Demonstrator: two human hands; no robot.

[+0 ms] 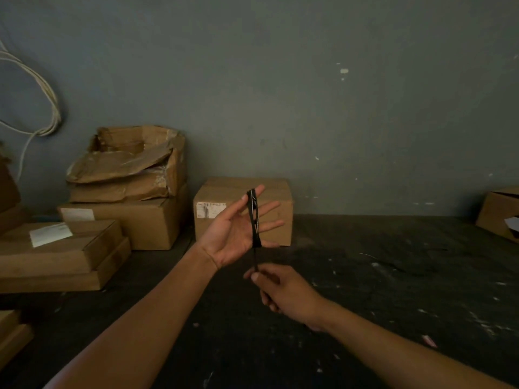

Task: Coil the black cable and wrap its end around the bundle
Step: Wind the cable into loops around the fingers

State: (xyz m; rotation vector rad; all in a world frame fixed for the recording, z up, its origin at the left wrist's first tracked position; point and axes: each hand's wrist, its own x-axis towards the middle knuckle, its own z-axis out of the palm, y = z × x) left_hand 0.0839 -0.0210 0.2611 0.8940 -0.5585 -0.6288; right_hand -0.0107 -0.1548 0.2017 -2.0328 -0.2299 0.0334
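The black cable [254, 217] is looped several times around the straight, spread fingers of my left hand [236, 234], which is raised palm-up in the middle of the view. The thumb presses the loops near the top. From the bottom of the loops a short length of cable runs down into my right hand [280, 290]. That hand pinches the cable between thumb and curled fingers just below the left hand. The cable's end is hidden inside the right hand.
A closed cardboard box [224, 209] stands against the grey wall behind my hands. Stacked and crushed boxes [126, 175] fill the left side, and another box [500, 211] is at the right edge. White cords [42, 108] hang on the wall at the left. The floor is dark and speckled.
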